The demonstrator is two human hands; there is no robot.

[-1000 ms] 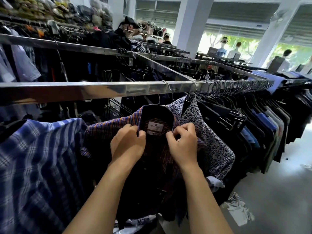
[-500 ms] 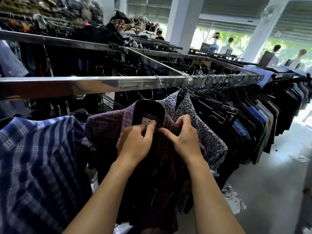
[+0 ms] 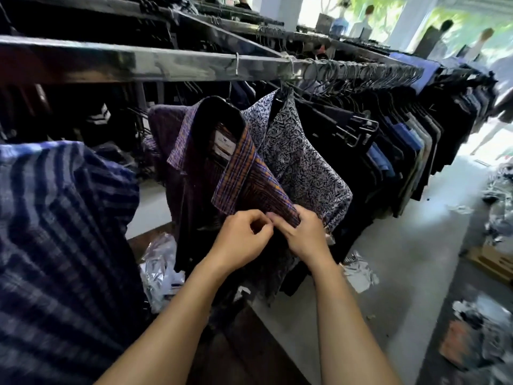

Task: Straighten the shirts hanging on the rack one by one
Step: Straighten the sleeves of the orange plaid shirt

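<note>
left hand (image 3: 241, 241) and right hand (image 3: 304, 237) pinch the plaid shirt (image 3: 242, 176), hanging between striped shirt (image 3: 55, 218) and leaf-print shirt (image 3: 305, 162).

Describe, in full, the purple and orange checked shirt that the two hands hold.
The checked shirt is woven cloth, dark purple with orange and blue lines. It hangs on a dark hanger hooked over the metal rail, collar open, a pale label showing inside the neck. The front is unfastened at the top. The right hand grips the front edge low down; the left hand pinches it alongside. A leaf-print shirt hangs against it, further along the rail.
</note>
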